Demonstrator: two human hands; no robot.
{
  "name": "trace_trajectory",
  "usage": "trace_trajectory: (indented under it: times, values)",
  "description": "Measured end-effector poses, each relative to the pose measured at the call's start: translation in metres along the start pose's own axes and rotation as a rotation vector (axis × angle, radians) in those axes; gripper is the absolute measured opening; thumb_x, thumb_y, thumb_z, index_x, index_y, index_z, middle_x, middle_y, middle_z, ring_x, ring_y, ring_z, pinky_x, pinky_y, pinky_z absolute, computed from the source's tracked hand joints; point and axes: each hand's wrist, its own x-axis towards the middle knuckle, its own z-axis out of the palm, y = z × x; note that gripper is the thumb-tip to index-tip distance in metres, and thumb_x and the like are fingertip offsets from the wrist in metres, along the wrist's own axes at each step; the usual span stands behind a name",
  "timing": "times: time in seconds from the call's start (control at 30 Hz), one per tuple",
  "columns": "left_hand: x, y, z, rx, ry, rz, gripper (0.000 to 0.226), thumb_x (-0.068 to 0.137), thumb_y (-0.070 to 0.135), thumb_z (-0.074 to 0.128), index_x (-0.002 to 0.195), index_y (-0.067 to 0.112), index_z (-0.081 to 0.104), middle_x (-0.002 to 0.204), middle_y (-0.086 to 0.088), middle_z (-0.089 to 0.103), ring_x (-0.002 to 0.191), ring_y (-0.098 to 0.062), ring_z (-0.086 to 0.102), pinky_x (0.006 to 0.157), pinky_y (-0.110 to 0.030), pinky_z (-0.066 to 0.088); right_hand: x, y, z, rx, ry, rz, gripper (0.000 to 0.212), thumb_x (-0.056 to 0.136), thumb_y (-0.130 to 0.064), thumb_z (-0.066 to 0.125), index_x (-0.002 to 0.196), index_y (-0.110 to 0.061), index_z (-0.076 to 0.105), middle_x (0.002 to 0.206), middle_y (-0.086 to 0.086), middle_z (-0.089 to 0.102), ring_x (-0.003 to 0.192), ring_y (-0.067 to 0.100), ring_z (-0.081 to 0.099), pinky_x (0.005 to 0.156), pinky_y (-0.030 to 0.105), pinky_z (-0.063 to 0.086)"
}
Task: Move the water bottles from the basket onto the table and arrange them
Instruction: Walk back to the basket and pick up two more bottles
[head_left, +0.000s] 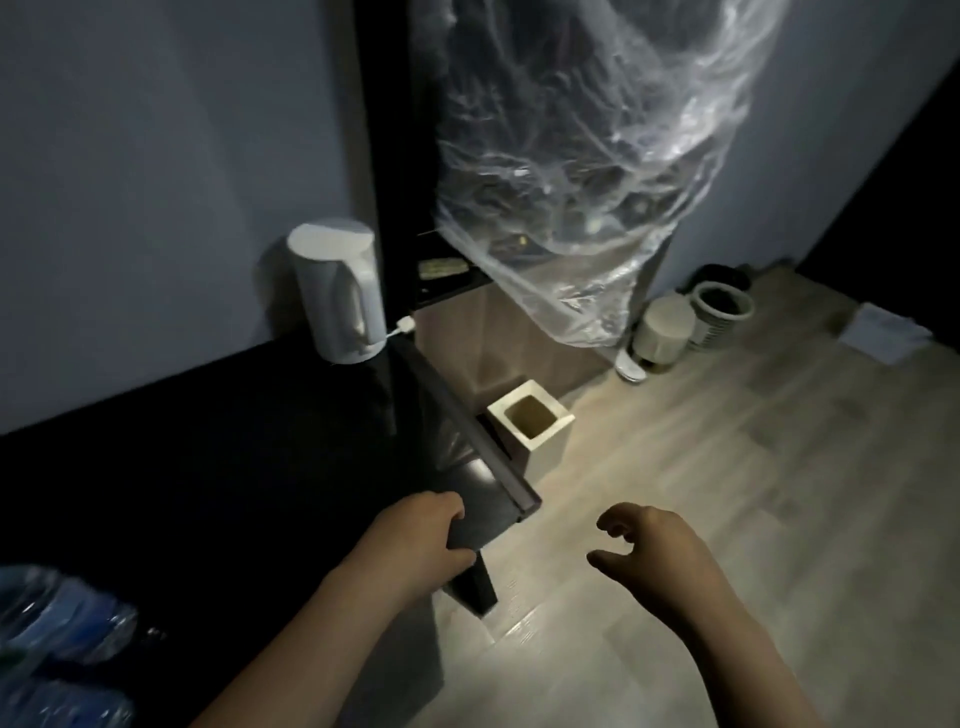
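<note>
Low at your left, bottles are sitting at the table end, likely slippery, best gripped mid-body; your right hand is hanging empty, left hand curling at the corner, hold unclear.

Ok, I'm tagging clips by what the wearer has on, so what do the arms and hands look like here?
The left forearm and right forearm are bare down to the frame's edge, with no sleeves or cuffs in view. The left hand and right hand wear no gloves, and no watch, bracelet or ring shows, though the light is dim.
</note>
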Motion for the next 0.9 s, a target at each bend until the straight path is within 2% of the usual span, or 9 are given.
trace_trajectory:
  times: [0.13,0.2,0.4,0.67,0.8,0.9]
  values:
    - [0.032,0.058,0.012,0.032,-0.024,0.091,0.035,0.084,0.037,0.064,0.114,0.02,0.056,0.114,0.003,0.059,0.102,-0.012,0.057,0.083,-0.024,0.047,-0.004,0.053,-0.024,0.043,0.067,0.102,0.035,0.079,-0.037,0.07,0.112,-0.029,0.063,0.11,-0.012,0.065,0.104,0.006,0.06,0.083,0.023,0.048]
    - [0.047,0.084,0.02,0.041,-0.033,0.134,0.035,0.083,0.036,0.065,0.113,0.019,0.057,0.113,0.002,0.061,0.101,-0.014,0.059,0.086,-0.027,0.05,-0.007,0.077,-0.035,0.063,0.088,0.146,0.035,0.079,-0.036,0.069,0.113,-0.029,0.063,0.11,-0.012,0.065,0.104,0.006,0.06,0.083,0.023,0.048]
    - [0.081,0.148,0.05,0.08,-0.101,0.246,0.046,0.084,0.04,0.065,0.124,0.022,0.053,0.118,0.005,0.058,0.106,-0.012,0.056,0.088,-0.025,0.048,-0.018,0.137,-0.058,0.081,0.128,0.27,0.035,0.079,-0.038,0.068,0.113,-0.031,0.062,0.11,-0.015,0.064,0.099,0.004,0.06,0.075,0.02,0.045]
    - [0.141,0.215,0.071,0.174,-0.194,0.382,0.048,0.085,0.043,0.062,0.128,0.025,0.049,0.125,0.007,0.056,0.113,-0.012,0.054,0.096,-0.028,0.046,-0.004,0.193,-0.082,0.158,0.186,0.416,0.037,0.08,-0.035,0.069,0.115,-0.027,0.063,0.11,-0.01,0.064,0.1,0.008,0.059,0.084,0.026,0.05]
    - [0.188,0.25,0.072,0.204,-0.215,0.461,0.047,0.085,0.043,0.061,0.128,0.026,0.049,0.124,0.007,0.056,0.112,-0.012,0.055,0.094,-0.027,0.046,0.02,0.215,-0.099,0.154,0.215,0.487,0.037,0.081,-0.037,0.067,0.116,-0.028,0.062,0.111,-0.013,0.064,0.104,0.006,0.058,0.082,0.023,0.048]
    - [0.231,0.277,0.065,0.214,-0.217,0.524,0.047,0.085,0.043,0.06,0.127,0.026,0.048,0.123,0.007,0.057,0.107,-0.011,0.055,0.084,-0.023,0.047,0.046,0.228,-0.118,0.157,0.24,0.539,0.037,0.082,-0.036,0.067,0.118,-0.027,0.062,0.112,-0.012,0.063,0.103,0.007,0.058,0.084,0.024,0.049]
